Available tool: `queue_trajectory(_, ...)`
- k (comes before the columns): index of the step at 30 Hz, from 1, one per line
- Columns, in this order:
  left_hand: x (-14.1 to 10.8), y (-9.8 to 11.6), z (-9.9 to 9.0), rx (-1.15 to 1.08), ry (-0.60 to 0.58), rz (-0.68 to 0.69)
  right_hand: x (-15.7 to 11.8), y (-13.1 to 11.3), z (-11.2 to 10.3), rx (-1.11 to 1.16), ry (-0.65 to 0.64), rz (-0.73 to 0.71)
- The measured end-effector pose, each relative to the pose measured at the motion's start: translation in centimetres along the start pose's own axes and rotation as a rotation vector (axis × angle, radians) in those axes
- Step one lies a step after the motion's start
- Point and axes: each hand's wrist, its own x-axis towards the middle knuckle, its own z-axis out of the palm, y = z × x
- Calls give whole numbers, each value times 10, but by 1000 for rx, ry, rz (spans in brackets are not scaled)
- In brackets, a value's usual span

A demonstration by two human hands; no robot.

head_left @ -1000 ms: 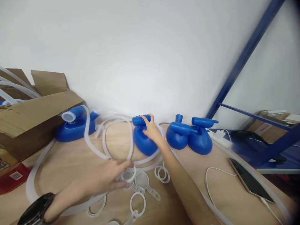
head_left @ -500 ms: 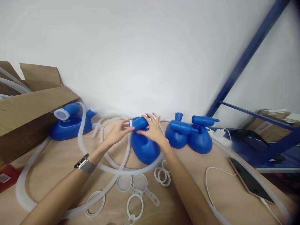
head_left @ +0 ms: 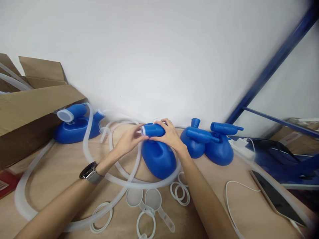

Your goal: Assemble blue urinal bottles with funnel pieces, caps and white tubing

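Observation:
A blue plastic urinal bottle stands on the table in front of me, its curved blue neck pointing left. My right hand wraps round the right part of that neck, thumb below and fingers above. At the neck's mouth sits a white ring, pinched between the thumb and fingers of my left hand. Part of the ring is hidden by these fingers. A clear hose loops round the bottle's front. Nearer to me lie white lids with straps and several loose white rings.
At the left, another blue bottle with lid and hose stands beside a cardboard box. Two more blue bottles with loose necks on top are at the right. A phone with a white cable lies near the right edge, beside a blue metal frame.
The view has shifted slightly. My right hand has closed more firmly round the neck, its fingers less spread. The left hand stays at the white ring, and the neck lies more level.

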Motion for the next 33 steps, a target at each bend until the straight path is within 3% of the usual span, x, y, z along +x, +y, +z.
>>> queue_trajectory(5,-2,5,-9,280,-8,175,-2,-2,-4,10,-18,-9)
queue_trajectory(16,-9,-9,-1,430,77,427,-2,3,3,88,21,-69)
queue_trajectory(23,-13,-11,-1,483,31,571,-7,5,2,156,17,-74)
queue_trajectory(26,-10,-3,-6,413,4,517,-9,5,2,183,14,-65)
queue_trajectory(33,1,20,-5,67,-24,73,-8,0,-3,91,-11,-90)
